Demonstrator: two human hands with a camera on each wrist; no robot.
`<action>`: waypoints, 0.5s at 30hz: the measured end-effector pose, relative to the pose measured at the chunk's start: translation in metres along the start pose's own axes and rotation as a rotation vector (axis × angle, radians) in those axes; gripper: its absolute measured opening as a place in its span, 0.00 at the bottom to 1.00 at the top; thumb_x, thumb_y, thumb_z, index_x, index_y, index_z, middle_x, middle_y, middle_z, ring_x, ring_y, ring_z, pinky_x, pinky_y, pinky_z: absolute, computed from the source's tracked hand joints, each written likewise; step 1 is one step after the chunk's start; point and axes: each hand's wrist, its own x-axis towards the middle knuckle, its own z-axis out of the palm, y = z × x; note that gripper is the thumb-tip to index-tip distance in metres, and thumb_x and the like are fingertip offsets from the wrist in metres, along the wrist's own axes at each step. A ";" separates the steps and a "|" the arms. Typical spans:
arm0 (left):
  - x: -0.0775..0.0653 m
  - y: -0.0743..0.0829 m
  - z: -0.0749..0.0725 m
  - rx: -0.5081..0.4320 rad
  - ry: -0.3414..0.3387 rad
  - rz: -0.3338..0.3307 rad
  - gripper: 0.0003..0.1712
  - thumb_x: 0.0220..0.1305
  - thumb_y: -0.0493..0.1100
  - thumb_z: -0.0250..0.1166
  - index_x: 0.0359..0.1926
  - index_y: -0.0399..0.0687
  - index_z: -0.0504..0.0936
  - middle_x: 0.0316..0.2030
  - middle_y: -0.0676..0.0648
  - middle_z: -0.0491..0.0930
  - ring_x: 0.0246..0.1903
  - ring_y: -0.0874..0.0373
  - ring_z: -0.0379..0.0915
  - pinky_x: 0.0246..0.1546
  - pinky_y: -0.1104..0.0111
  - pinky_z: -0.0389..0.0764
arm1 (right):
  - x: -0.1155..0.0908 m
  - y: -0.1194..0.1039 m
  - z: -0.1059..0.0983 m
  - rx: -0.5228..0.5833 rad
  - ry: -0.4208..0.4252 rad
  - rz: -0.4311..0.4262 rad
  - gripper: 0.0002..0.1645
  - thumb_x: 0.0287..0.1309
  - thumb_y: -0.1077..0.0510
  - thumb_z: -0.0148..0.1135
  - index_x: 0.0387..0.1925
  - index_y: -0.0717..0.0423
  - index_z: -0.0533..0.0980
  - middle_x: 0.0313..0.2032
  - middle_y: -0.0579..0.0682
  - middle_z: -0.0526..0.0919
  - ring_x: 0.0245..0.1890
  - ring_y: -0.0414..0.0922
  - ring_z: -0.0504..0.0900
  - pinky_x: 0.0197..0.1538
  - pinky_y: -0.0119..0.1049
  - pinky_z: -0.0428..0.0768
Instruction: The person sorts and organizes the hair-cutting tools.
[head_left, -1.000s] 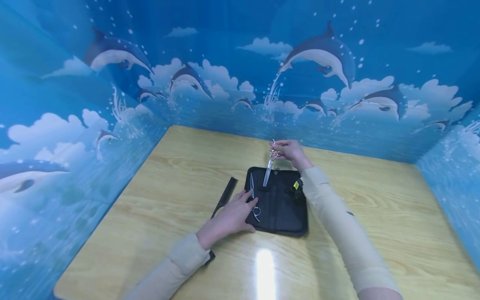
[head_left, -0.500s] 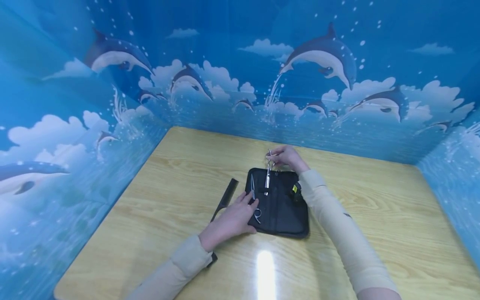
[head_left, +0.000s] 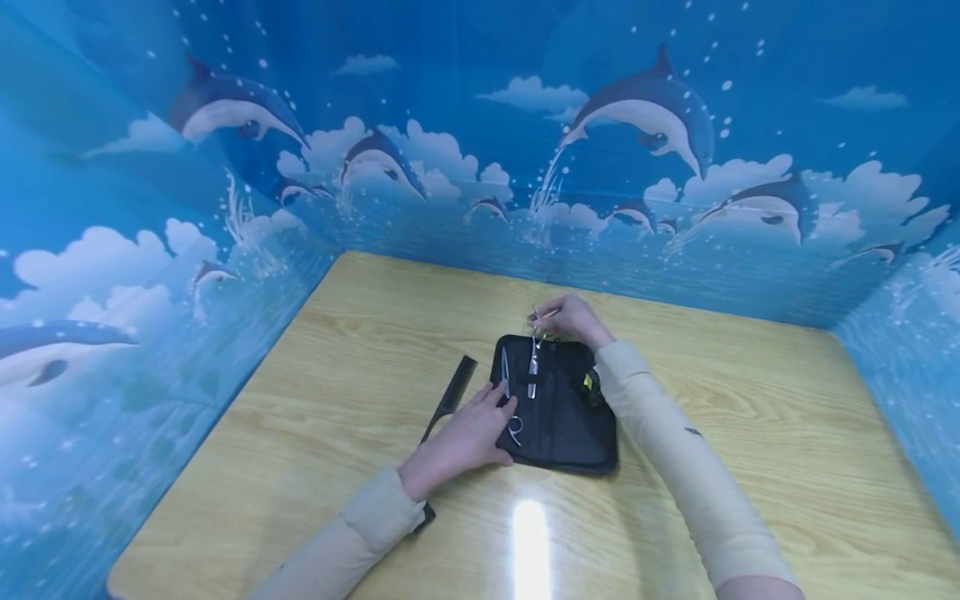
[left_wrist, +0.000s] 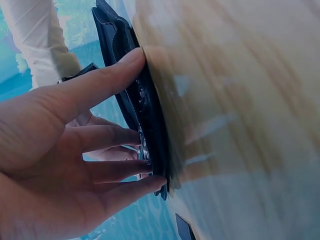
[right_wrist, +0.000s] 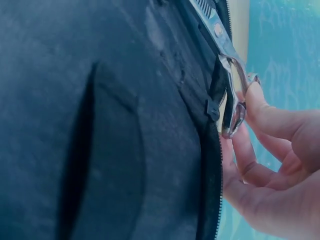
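Note:
A black zippered case (head_left: pixel 577 433) lies spread flat on the wooden table. My right hand (head_left: pixel 573 319) pinches the ring handles of silver thinning scissors (head_left: pixel 534 362) at the case's far edge. Their blades point toward me, partly under a dark strap; comb-like teeth show on the thinning scissors (right_wrist: pixel 205 9) in the right wrist view. With fingers extended, my left hand (head_left: pixel 468 429) rests on the case's left edge. A second pair of scissors (head_left: pixel 515 429) lies in the case beneath those fingers, its middle hidden. In the left wrist view, the thumb and fingertips touch the case's edge (left_wrist: pixel 150 107).
A black comb (head_left: pixel 456 385) lies left of the case, partly hidden under the left hand and forearm. Beside the right cuff is a small black object with a yellow mark (head_left: pixel 592 383). Dolphin-printed blue walls (head_left: pixel 450 225) border the wooden table (head_left: pixel 750 400).
My right hand has brought the thinning scissors down and toward me, and their blades have slid under the strap. My left hand stays nearly still on the case.

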 end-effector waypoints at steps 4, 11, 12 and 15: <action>0.000 0.001 -0.001 -0.006 0.002 -0.005 0.51 0.41 0.57 0.73 0.64 0.36 0.64 0.67 0.32 0.55 0.63 0.36 0.52 0.65 0.54 0.62 | -0.001 0.000 0.003 -0.050 -0.011 -0.005 0.18 0.53 0.53 0.65 0.44 0.56 0.81 0.44 0.57 0.84 0.32 0.44 0.78 0.35 0.35 0.78; -0.001 0.002 -0.003 -0.011 -0.006 -0.013 0.51 0.42 0.57 0.72 0.64 0.36 0.64 0.67 0.31 0.55 0.64 0.36 0.51 0.65 0.54 0.61 | -0.002 0.000 0.005 -0.090 -0.022 -0.025 0.20 0.51 0.50 0.66 0.45 0.54 0.81 0.45 0.55 0.84 0.33 0.44 0.79 0.38 0.38 0.79; -0.001 0.002 -0.003 -0.011 -0.006 -0.016 0.51 0.42 0.57 0.72 0.64 0.37 0.64 0.67 0.31 0.55 0.64 0.36 0.51 0.65 0.54 0.61 | -0.003 0.000 0.006 -0.091 -0.019 -0.026 0.20 0.51 0.50 0.66 0.45 0.54 0.81 0.45 0.55 0.84 0.32 0.43 0.79 0.37 0.37 0.79; -0.001 0.002 -0.003 -0.009 -0.004 -0.021 0.51 0.42 0.57 0.72 0.64 0.37 0.64 0.67 0.32 0.55 0.64 0.36 0.51 0.65 0.54 0.61 | -0.003 -0.001 0.008 -0.108 -0.012 -0.039 0.20 0.50 0.50 0.67 0.44 0.54 0.82 0.44 0.55 0.85 0.30 0.42 0.79 0.36 0.35 0.79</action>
